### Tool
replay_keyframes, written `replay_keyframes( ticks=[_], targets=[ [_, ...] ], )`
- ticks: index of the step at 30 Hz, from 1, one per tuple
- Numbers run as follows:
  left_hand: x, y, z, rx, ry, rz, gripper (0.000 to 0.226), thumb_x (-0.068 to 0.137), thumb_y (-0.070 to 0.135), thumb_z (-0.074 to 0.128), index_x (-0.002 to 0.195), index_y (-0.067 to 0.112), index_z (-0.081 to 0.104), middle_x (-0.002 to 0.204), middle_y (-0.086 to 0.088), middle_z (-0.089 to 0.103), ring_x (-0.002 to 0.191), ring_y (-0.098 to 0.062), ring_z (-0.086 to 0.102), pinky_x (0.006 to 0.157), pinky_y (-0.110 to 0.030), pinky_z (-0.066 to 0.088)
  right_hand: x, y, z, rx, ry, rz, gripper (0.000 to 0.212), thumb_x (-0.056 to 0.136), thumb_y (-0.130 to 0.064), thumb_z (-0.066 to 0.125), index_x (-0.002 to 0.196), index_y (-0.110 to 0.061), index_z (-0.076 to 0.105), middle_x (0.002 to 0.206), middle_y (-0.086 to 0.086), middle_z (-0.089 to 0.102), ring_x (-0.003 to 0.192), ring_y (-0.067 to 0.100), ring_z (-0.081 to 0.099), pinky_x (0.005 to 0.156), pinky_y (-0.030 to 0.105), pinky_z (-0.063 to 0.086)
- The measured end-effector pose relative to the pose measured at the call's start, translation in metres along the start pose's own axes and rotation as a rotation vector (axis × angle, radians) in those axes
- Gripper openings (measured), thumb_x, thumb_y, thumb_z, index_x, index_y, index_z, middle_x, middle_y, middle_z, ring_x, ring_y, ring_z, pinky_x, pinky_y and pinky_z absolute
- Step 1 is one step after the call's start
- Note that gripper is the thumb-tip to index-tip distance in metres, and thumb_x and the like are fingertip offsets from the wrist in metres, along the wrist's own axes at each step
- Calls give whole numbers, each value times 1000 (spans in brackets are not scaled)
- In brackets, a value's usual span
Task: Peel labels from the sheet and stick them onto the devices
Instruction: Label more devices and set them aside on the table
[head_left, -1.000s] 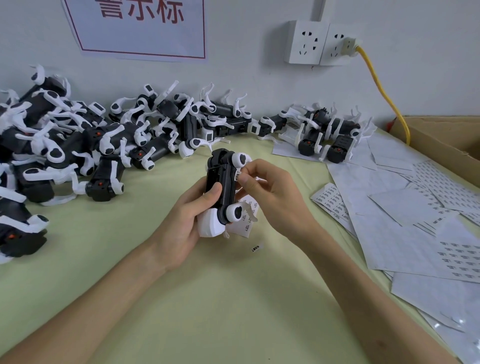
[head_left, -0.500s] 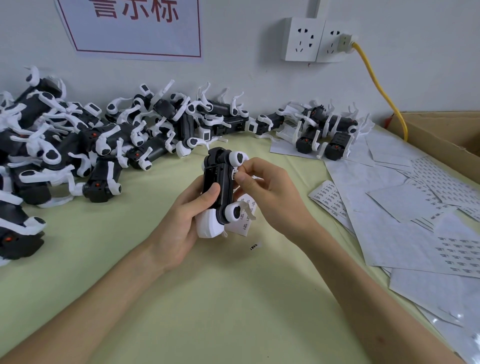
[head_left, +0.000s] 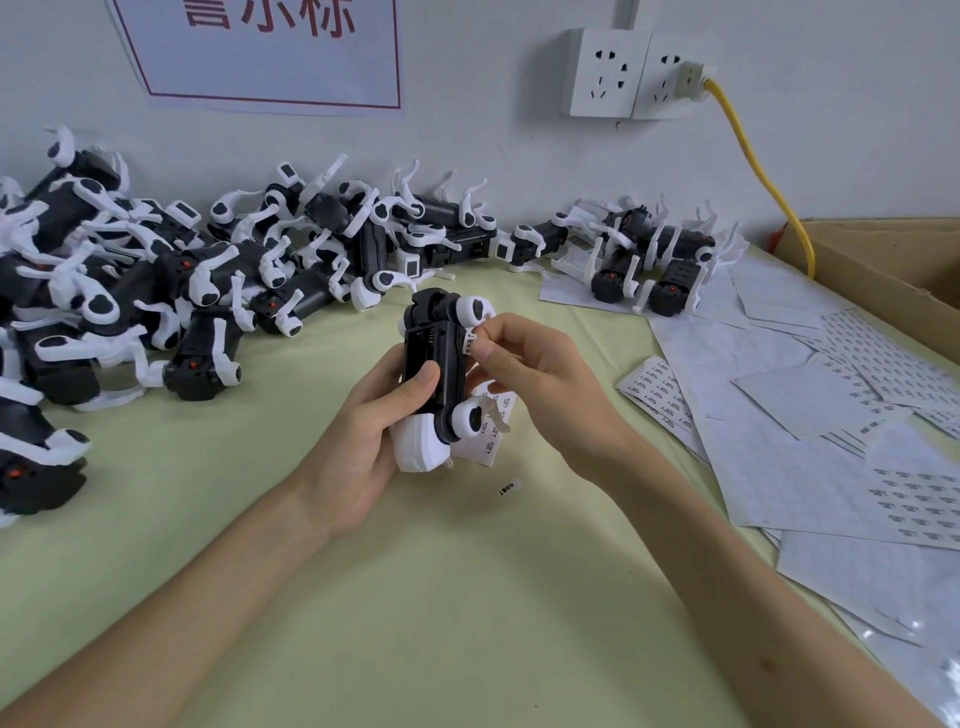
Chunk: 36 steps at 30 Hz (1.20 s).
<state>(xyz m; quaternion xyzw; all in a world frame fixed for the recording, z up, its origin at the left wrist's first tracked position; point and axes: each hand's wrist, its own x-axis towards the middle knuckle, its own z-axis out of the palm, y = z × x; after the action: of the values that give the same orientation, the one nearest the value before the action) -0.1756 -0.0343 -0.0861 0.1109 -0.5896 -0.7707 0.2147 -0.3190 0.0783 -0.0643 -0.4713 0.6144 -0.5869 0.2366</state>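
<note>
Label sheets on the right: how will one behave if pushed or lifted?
Likely floppy and light: the label sheets lie thin and flat, overlapping loosely. A push would probably drag several along, since they lie fanned. The backing looks glossy at the lower right, so possibly slippery.

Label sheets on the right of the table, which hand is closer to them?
Right. The right hand, pinching a small label at the device, is left of the label sheets; the left hand grips the device farther left.

Assembly workshop: heaped devices (head_left: 197, 353), label sheets (head_left: 769, 467)
</note>
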Motion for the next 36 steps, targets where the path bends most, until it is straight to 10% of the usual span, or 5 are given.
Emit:
replay_keyframes(
  ticks=[36],
  targets=[
    [1,-1,1,19,-12,32,47,94,32,55,139,17,56,130,-4,68,115,-19,67,78,-27,56,-2,-7,1,29,23,22,18,105,-11,54,90,-9,63,81,1,72,75,8,68,72,13,47]
  ],
)
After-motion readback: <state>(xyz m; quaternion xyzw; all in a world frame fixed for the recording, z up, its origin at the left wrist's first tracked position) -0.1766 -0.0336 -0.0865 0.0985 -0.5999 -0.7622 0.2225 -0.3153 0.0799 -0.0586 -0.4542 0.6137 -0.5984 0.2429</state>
